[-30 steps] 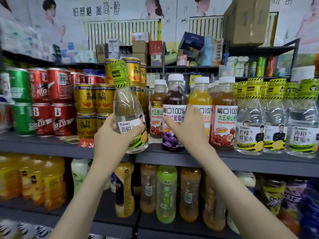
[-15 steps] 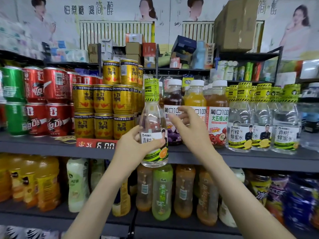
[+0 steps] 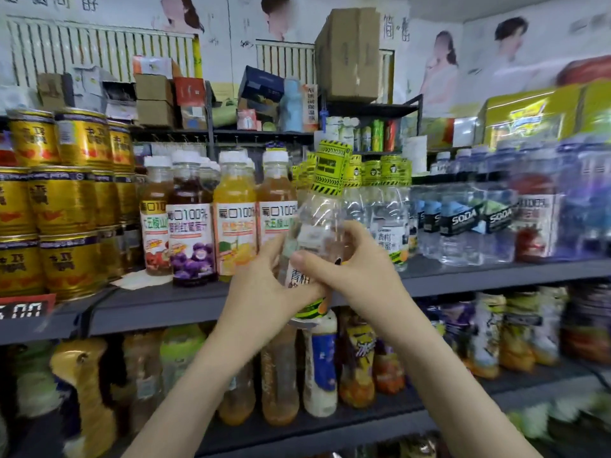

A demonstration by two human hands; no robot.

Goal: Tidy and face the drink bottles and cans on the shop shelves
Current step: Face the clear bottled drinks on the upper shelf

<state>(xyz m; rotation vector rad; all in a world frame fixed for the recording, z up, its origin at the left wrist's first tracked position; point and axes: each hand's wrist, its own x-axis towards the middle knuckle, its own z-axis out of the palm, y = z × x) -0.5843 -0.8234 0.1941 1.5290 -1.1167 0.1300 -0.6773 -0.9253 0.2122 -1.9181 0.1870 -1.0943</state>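
A clear honey-water bottle (image 3: 322, 206) with a yellow-and-black striped neck wrap is held in front of the grey shelf (image 3: 165, 307), tilted a little to the left. My left hand (image 3: 261, 292) grips its lower body from the left. My right hand (image 3: 347, 269) wraps round its middle from the right, covering most of the label. Behind it stand matching yellow-capped bottles (image 3: 390, 206). To the left is a row of white-capped juice bottles (image 3: 191, 223).
Gold cans (image 3: 62, 206) are stacked at the left above a red price tag (image 3: 26, 309). Soda water bottles (image 3: 463, 223) fill the shelf's right part. Mixed drink bottles (image 3: 320, 365) crowd the lower shelf. Cardboard boxes (image 3: 347, 54) sit on top.
My left hand carried the clear bottle rightward, past the juice bottles. My right hand left the juice row and now grips the same bottle. The camera view has swung right.
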